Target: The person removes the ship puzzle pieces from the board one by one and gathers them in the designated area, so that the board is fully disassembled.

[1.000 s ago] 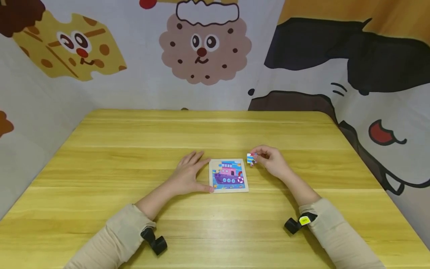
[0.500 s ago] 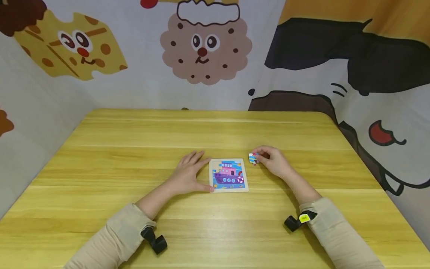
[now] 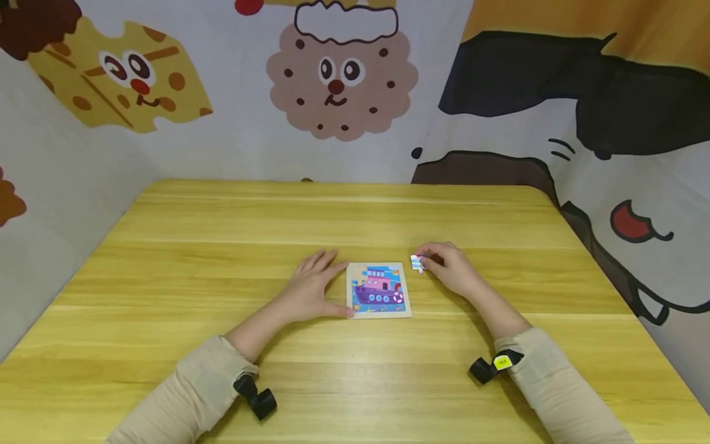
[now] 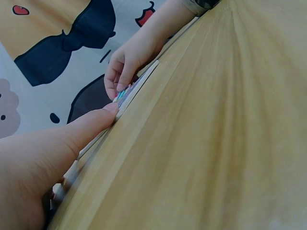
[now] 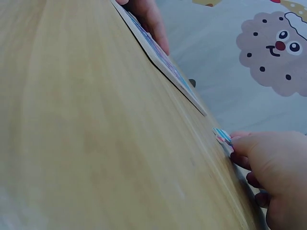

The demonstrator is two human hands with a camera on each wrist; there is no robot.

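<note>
A square wooden jigsaw puzzle (image 3: 379, 296) with a pink and purple boat picture lies flat on the table; bare wood shows near its upper left. My left hand (image 3: 313, 290) rests at the puzzle's left side, fingers spread, thumb on the lower left corner and index fingertip by the upper left one. Just right of the puzzle's upper right corner, my right hand (image 3: 450, 269) pinches a small jigsaw piece (image 3: 417, 263) between thumb and fingers. Striped blue and white colouring shows on that piece (image 5: 222, 135) in the right wrist view, low over the tabletop.
The wood-grain table (image 3: 355, 376) extends well beyond the puzzle on all sides. Behind it hangs a cloth backdrop (image 3: 233, 123) printed with cartoon figures. Both forearms wear beige sleeves and black wrist cameras (image 3: 257, 401).
The jigsaw piece has shifted slightly right and changed its tilt in my right hand's fingers. My left hand and the puzzle stay in place.
</note>
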